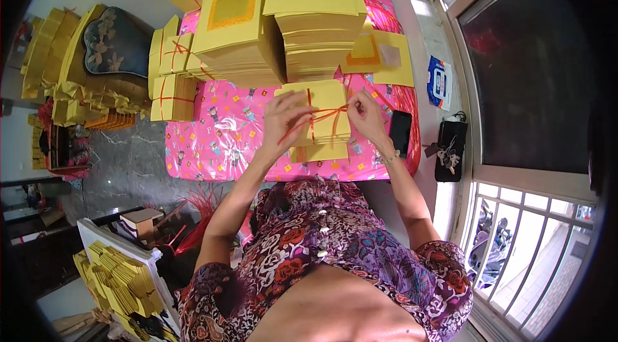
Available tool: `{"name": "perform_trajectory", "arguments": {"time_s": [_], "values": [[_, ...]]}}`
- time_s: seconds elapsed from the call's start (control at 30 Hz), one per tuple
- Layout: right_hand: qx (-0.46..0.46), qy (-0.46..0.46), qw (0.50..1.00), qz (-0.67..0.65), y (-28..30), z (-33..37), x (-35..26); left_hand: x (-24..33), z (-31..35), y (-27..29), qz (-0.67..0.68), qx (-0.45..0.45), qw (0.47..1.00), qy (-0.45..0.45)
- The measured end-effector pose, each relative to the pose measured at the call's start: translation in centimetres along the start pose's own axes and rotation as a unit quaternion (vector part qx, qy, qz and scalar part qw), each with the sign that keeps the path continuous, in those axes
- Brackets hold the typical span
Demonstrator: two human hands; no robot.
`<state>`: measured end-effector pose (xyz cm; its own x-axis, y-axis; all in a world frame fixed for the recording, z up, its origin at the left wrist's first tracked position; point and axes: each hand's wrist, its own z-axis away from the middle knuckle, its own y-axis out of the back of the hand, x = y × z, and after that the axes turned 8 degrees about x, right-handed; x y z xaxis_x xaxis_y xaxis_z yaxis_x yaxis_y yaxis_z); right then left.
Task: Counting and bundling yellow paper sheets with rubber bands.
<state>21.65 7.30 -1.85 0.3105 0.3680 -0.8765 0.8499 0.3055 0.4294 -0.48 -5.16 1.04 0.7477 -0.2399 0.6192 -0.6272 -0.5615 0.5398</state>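
Observation:
A bundle of yellow paper sheets (329,128) lies in front of me on the pink table cover. Red plastic ribbon (333,112) runs around it and crosses on its top, with loose ends sticking out. At the bundle's left side, my left hand (284,118) is closed on a length of the ribbon that trails below its fingers. My right hand (365,117), fingers curled in a pinch, grips the ribbon at the bundle's right edge. More yellow paper (320,152) shows under the bundle's near edge.
Tall stacks of yellow sheets (322,39) stand behind the bundle, with tied bundles (172,97) at the left. A black phone (400,133) lies by the pink table's (225,142) right edge. On the sill are a wipes pack (439,83) and a black pouch with keys (450,149).

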Motion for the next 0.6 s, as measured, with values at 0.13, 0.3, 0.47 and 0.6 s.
{"name": "perform_trajectory", "arguments": {"time_s": [0.13,0.3,0.47,0.6], "values": [[0.029,-0.134,0.977,-0.162,-2.1,1.4,3.3,-3.3,2.5,-0.5,0.145,0.137,0.962,0.188],[-0.048,-0.228,0.941,-0.244,-4.3,2.2,3.0,-4.9,4.6,-2.1,0.49,0.028,0.743,0.455],[-0.025,-0.318,0.821,-0.474,-3.5,2.4,0.7,-2.7,3.4,-2.0,0.41,0.03,0.763,0.499],[0.015,-0.295,0.875,-0.383,-4.7,2.8,-1.5,-0.2,1.3,-0.7,0.379,0.044,0.794,0.473]]}}
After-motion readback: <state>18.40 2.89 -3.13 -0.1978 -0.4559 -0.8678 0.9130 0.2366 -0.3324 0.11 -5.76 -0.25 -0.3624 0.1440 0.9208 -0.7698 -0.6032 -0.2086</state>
